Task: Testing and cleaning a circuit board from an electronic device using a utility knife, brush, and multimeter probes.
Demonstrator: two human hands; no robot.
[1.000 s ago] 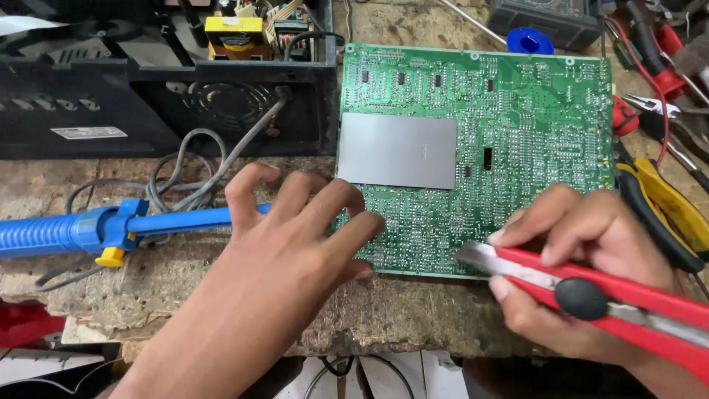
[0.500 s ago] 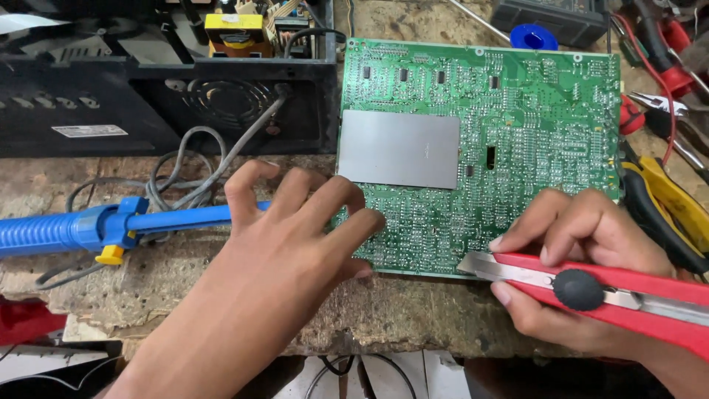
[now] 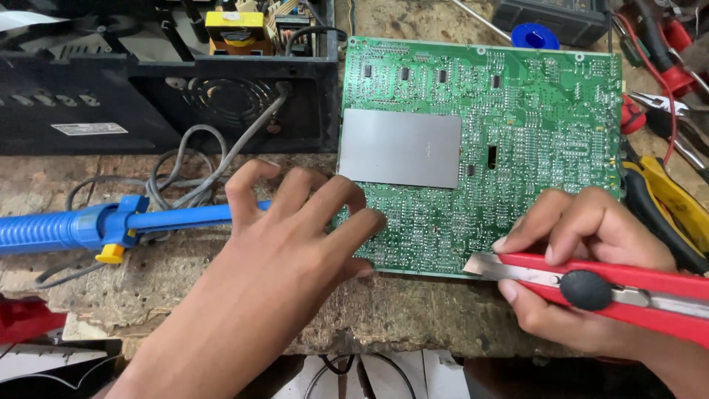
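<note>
A large green circuit board [image 3: 517, 133] lies solder side up on a worn workbench, with a grey rectangular patch [image 3: 400, 148] on its left half. My left hand [image 3: 295, 236] rests flat, its fingertips pressing the board's near left corner. My right hand [image 3: 583, 258] grips a red utility knife [image 3: 613, 292] with a black slider. The knife's metal blade tip [image 3: 484, 267] sits at the board's near edge.
A blue soldering tool [image 3: 111, 225] lies left of my left hand over grey cables [image 3: 177, 177]. A black open device chassis [image 3: 148, 89] stands at the back left. Yellow-handled pliers [image 3: 665, 199] and red tools [image 3: 665, 37] lie at the right. A blue solder spool [image 3: 538, 35] sits behind the board.
My right hand has shifted the knife slightly left and lower along the board's near edge. My left hand has stayed on the board's corner.
</note>
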